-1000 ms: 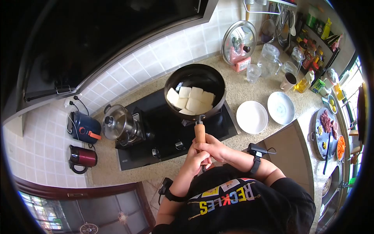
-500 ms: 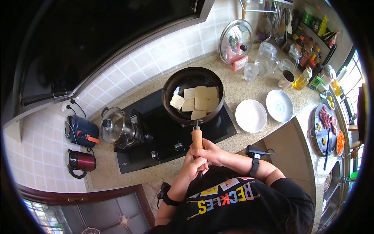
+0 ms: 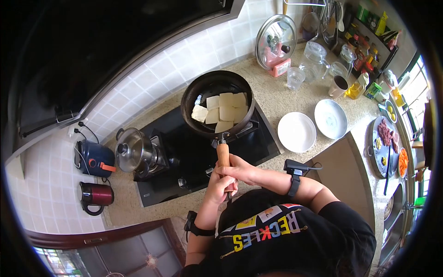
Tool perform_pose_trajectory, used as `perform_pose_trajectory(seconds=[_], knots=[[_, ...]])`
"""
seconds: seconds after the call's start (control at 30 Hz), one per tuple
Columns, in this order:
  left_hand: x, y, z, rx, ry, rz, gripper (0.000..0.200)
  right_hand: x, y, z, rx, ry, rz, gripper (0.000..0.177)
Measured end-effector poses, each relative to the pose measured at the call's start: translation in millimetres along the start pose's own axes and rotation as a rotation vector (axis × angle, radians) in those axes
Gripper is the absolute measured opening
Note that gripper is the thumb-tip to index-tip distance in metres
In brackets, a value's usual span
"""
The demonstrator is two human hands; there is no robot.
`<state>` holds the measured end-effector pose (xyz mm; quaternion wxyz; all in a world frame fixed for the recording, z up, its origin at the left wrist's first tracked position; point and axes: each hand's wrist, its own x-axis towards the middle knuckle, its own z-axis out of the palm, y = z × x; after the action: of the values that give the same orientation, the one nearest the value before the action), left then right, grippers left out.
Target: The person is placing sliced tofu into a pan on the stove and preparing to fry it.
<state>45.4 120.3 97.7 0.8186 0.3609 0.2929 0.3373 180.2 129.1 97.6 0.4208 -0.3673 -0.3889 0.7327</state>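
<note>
A black frying pan (image 3: 203,92) sits over the stove (image 3: 258,147). The left hand (image 3: 216,187) and right hand (image 3: 242,170) both clench its wooden handle (image 3: 223,156), the sensible grip since the pan looks heavy. Pale slabs (image 3: 221,113) inside, probably tofu, seem soft and breakable.

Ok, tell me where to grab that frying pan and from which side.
Take the wooden handle from the near side: it juts from the near rim of the frying pan toward the body. The round bowl offers no grip and holds tofu slabs.
</note>
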Motion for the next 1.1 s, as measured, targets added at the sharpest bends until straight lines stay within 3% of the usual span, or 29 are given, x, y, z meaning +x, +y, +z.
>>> perform_pose_trajectory(seconds=[0.2, 0.43, 0.67, 0.73, 0.87, 0.97, 1.1], knots=[[-6.8, -1.2, -7.9, -0.035, 0.015, -0.051, 0.049, -3.6, 0.4, 2.9, -0.015, -0.024, 0.040, 0.043], [-9.7, 11.7, -6.3, 0.070, 0.003, -0.050, 0.027, 2.3, 5.4, -0.5, -0.075, -0.085, 0.007, 0.051], [-10.3, 10.6, -5.7, 0.036, -0.007, -0.053, 0.021, -1.5, 3.3, 0.8, 0.036, -0.095, 0.080, 0.055], [-11.0, 12.0, -0.6, 0.032, 0.075, -0.053, 0.018, -3.2, 0.9, 3.4, 0.093, -0.080, 0.123, 0.055], [-7.9, 16.8, 2.6, 0.038, 0.132, -0.089, 0.022, -0.2, 0.9, 5.8, 0.275, -0.032, 0.143, 0.051], [-2.9, 22.0, -0.6, -0.072, 0.132, -0.229, 0.031, 8.8, 6.9, 12.2, 0.309, 0.050, 0.139, 0.046], [-3.2, 13.3, 0.0, -0.079, 0.122, -0.199, 0.018, 10.1, 5.2, 9.4, 0.227, 0.082, 0.135, 0.038]])
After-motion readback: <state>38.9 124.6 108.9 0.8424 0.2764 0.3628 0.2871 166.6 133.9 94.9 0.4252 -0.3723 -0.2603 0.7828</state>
